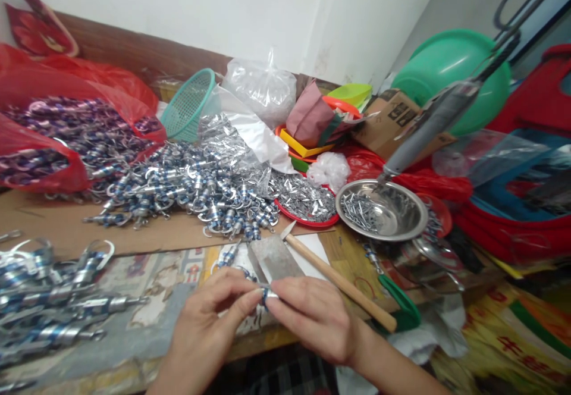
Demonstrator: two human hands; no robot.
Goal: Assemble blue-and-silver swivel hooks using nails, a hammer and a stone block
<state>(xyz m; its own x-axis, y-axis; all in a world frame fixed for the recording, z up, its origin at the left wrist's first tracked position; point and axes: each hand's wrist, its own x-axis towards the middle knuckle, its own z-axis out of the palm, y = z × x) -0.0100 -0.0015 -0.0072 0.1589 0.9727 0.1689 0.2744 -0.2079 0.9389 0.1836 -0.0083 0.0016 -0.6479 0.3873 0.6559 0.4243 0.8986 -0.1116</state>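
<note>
Near the table's front edge, my left hand [209, 317] and my right hand [314, 317] pinch a small silver-and-blue metal part [266, 295] between their fingertips. Most of the part is hidden by the fingers, so its exact kind does not show. Just beyond my fingers lies a grey metal block [279, 258]. A hammer [341, 276] with a wooden handle rests slantwise to the block's right, its head close to the block. Left of the block, another silver-and-blue piece [229, 256] lies on the table.
Heaped silver-and-blue parts [191, 187] cover cardboard behind; another pile [49, 306] lies left. Purple parts fill a red bag [80, 172]. A red tray [328, 224] holds metal pieces. A steel bowl [422, 231] holds pins, beneath a hanging grey tool [435, 124].
</note>
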